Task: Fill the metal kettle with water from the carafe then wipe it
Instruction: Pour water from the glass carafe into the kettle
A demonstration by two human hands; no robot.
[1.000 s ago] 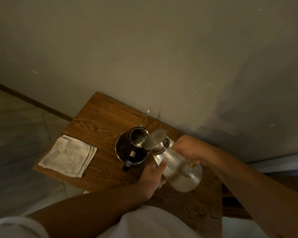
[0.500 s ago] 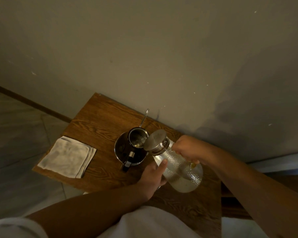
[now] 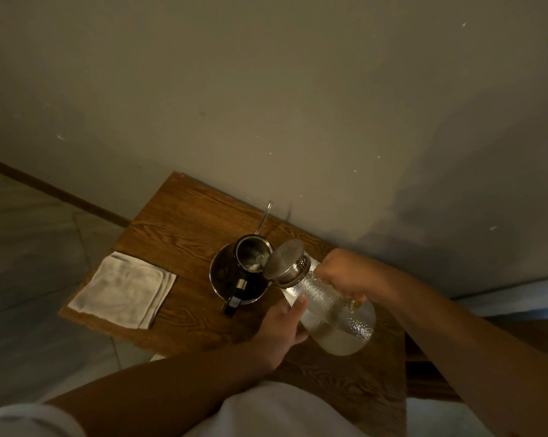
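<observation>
Glass carafe [image 3: 332,313] tilted, long axis 5-to-11 o'clock, steel lid over metal kettle [image 3: 242,270] mouth; right hand [image 3: 342,272] grip clenched on neck; left hand [image 3: 282,326] grip cupping its body; tabletop [image 3: 178,222].

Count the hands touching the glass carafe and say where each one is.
2. The right hand grips the glass carafe by its neck, just behind the metal lid. The left hand supports its body from the near side, fingers against the glass.

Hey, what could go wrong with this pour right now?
The kettle has a narrow mouth and the tilted carafe pours from its side, so water may spill onto the table. The carafe glass looks wet, so it might slip in the left hand or right hand.
</observation>
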